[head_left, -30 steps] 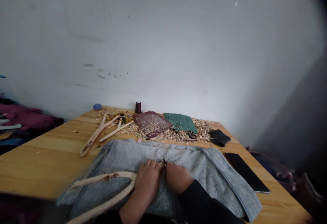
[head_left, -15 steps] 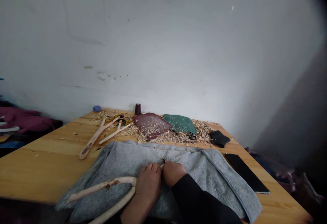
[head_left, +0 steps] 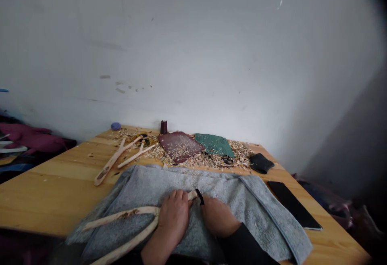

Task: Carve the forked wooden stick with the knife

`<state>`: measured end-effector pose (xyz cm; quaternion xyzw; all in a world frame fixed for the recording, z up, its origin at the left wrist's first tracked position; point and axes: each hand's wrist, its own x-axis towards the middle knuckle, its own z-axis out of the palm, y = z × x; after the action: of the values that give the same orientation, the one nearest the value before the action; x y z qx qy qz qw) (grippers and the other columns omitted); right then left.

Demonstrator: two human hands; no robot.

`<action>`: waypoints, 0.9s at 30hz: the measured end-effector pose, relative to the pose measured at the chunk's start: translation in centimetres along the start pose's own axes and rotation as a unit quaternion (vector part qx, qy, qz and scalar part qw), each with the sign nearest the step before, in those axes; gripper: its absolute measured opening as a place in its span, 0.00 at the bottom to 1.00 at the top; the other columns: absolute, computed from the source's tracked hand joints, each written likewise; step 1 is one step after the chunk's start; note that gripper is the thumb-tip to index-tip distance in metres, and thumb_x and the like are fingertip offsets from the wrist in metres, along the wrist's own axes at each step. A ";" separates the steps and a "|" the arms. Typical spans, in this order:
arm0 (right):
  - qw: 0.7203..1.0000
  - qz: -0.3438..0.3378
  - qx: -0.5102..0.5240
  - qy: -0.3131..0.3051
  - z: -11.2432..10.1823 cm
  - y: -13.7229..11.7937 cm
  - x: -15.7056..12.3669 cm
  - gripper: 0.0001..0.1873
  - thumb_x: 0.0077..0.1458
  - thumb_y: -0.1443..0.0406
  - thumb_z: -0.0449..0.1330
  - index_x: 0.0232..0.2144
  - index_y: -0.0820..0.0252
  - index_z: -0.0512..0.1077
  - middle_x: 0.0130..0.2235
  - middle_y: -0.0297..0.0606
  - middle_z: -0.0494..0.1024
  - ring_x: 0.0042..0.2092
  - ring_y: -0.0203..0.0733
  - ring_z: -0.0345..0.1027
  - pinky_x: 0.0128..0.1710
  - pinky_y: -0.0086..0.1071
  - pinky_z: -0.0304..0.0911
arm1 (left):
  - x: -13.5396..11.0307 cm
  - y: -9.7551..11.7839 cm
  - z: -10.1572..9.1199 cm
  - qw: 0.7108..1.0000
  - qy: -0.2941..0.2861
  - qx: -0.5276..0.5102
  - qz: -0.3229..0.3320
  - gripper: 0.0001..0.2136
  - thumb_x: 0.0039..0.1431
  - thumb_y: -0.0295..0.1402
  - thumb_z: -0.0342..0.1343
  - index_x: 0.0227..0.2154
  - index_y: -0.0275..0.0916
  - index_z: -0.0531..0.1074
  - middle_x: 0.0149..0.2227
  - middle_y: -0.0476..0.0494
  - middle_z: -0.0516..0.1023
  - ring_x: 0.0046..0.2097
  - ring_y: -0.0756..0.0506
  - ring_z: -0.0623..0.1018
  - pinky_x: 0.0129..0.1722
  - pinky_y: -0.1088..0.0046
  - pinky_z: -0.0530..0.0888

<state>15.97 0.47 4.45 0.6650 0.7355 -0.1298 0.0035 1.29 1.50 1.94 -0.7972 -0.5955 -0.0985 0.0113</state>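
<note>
left grip [head_left: 174, 213] closed over peeled forked branch [head_left: 121, 212] | right grip [head_left: 217, 217] curled, hold unclear, just beside black strip [head_left: 199, 196] at branch tip | branch lies on grey knit cloth [head_left: 151, 180] | wood shavings [head_left: 211, 159] beyond, on wooden surface [head_left: 45, 192]

A scuffed white wall [head_left: 193, 47] with dark smudges fills the view, softly lit and falling into shadow toward the right corner. It rises behind a pale wooden tabletop [head_left: 36, 200], with a heap of maroon clothes [head_left: 33, 143] low on the left.
</note>
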 end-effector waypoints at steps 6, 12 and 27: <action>1.000 -0.003 -0.002 0.002 0.5 -0.2 0.3 0.18 0.62 0.68 0.45 0.47 0.62 0.71 0.42 0.50 0.80 0.43 0.53 0.76 0.39 0.40 0.68 | 0.1 -0.1 0.2 1.000 -0.009 0.012 0.002 0.11 0.65 0.32 0.47 0.40 0.39 0.74 0.41 0.42 0.77 0.45 0.40 0.74 0.41 0.64 0.68; 1.000 0.011 -0.028 0.002 0.2 -0.9 0.0 0.19 0.59 0.72 0.45 0.47 0.63 0.70 0.41 0.50 0.80 0.43 0.52 0.76 0.39 0.41 0.69 | 0.2 -0.2 0.6 1.000 0.004 0.017 0.006 0.11 0.64 0.31 0.47 0.40 0.38 0.75 0.40 0.41 0.77 0.45 0.39 0.74 0.42 0.62 0.69; 0.996 0.001 -0.094 0.004 -0.6 -4.0 0.9 0.19 0.59 0.76 0.46 0.41 0.66 0.75 0.39 0.55 0.80 0.41 0.49 0.77 0.36 0.37 0.69 | 0.7 -0.6 0.3 0.996 -0.050 0.014 0.069 0.14 0.62 0.23 0.43 0.43 0.36 0.73 0.43 0.40 0.77 0.47 0.40 0.73 0.45 0.61 0.70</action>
<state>12.01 1.16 5.59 0.6628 0.7439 -0.0577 0.0634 0.97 2.37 1.67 -0.8399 -0.5404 -0.0495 -0.0007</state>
